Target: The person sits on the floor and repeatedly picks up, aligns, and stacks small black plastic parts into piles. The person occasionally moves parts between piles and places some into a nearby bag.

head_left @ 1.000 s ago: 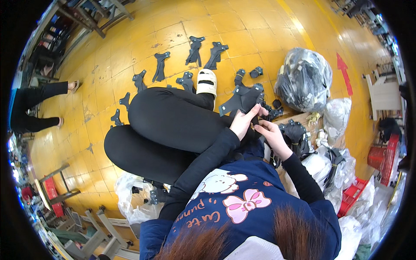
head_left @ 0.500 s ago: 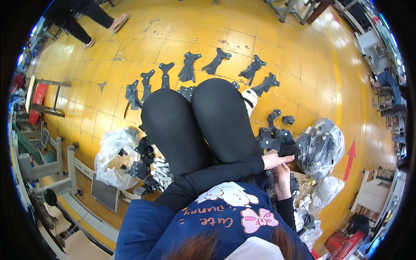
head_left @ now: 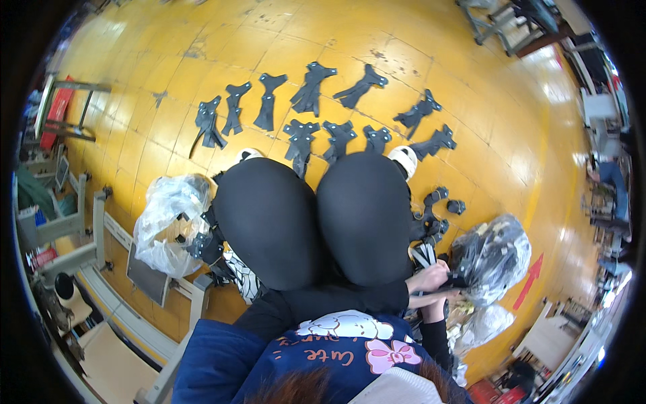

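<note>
My left hand [head_left: 428, 277] reaches across my lap to my right side, its fingers closed on a black strap piece [head_left: 457, 279] with a shiny fitting. Just below it, my right hand [head_left: 435, 310] is closed close against the left; its fingertips are blurred, and what they hold is hidden. Black-and-white strips [head_left: 422, 255] lie beside my right thigh, next to the left hand. The strap piece is right at the edge of a clear plastic bag [head_left: 494, 259] filled with dark parts.
Black strap pieces [head_left: 313, 89] lie in two rows on the yellow floor beyond my knees. A rolled black piece [head_left: 456, 207] lies to the right. Another plastic bag [head_left: 168, 225] stands at my left, near a metal frame [head_left: 124, 296]. A second whitish bag [head_left: 486, 328] sits at the right.
Both hands have come closer together, with the black piece drawn in between them and the bag. The view has shifted, showing more strap pieces beyond my knees. The walking person has left view.
</note>
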A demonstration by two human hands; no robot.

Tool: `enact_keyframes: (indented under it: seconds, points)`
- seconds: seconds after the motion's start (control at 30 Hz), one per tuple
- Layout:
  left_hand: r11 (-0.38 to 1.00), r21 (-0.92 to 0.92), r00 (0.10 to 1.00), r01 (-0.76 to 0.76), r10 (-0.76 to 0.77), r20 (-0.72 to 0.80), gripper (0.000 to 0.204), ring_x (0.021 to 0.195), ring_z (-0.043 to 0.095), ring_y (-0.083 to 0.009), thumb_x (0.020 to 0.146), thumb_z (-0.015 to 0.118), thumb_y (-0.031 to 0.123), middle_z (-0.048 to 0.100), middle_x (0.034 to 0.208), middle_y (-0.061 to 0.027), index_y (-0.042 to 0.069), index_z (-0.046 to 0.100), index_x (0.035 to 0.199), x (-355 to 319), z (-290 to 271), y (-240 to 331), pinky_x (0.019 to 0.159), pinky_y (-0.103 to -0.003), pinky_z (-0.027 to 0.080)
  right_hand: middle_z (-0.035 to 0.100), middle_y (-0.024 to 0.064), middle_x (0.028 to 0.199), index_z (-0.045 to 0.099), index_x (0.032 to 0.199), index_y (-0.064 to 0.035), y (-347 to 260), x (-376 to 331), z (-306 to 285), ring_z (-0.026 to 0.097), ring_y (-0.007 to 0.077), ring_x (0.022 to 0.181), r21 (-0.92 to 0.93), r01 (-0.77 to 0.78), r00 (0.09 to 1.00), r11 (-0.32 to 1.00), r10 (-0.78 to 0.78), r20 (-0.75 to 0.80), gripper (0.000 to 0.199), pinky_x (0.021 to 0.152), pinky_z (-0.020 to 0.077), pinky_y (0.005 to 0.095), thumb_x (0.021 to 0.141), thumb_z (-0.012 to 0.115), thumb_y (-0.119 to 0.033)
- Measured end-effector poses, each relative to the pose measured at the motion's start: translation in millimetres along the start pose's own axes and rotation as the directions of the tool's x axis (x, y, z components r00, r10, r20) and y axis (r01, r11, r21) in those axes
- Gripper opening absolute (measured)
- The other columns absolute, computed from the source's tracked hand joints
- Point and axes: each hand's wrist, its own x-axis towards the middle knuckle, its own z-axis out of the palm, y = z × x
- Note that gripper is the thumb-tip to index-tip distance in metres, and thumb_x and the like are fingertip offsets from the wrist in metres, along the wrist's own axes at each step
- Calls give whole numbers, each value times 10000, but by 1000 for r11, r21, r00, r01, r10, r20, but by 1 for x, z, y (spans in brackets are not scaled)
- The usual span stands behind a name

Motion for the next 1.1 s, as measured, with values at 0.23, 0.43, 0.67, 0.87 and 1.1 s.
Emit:
enact_keyframes:
  seconds: [0.23,0.43,0.67,0.87,1.1]
  points:
    - [676,-735,929,-53,-237,-285,202,814,534,-136,924,586,214,575,849,-20,31,586,1009,-23,-61,78,763,-292,444,495,-16,736,485,810,-49,-50,74,46,448,53,633,-505,196,976,840,-216,19,66,573,371,190,863,498,-11]
    - [505,-860,982,-71,-117,-149,317,832,464,-99,1002,419,332,481,860,-21,24,480,1050,-39,-135,132,811,-241,372,507,20,734,480,743,-13,-99,132,146,453,73,649,-465,343,939,816,-282,197,88,602,372,191,792,472,59]
    - [624,-244,596,-742,447,-667,189,938,531,-243,985,377,176,541,959,-76,54,509,928,-86,-232,184,1008,-445,313,515,1,702,502,755,-20,-121,233,199,465,71,632,-481,442,896,757,-401,192,67,593,379,207,785,525,36]
    - [923,102,179,-372,179,-967,206,985,508,-124,975,484,182,551,1103,-7,72,559,1133,-206,-390,173,871,-321,406,550,33,771,491,766,-25,-103,265,179,527,103,722,-343,432,901,834,-378,213,84,701,433,234,808,505,47]
    - [889,-319,186,328,-392,-901,180,669,517,-52,848,695,223,620,827,30,73,653,939,-232,-477,-31,594,-215,407,553,60,785,456,760,-34,-61,237,177,519,123,726,-411,353,923,840,-241,299,110,711,427,250,820,478,56]
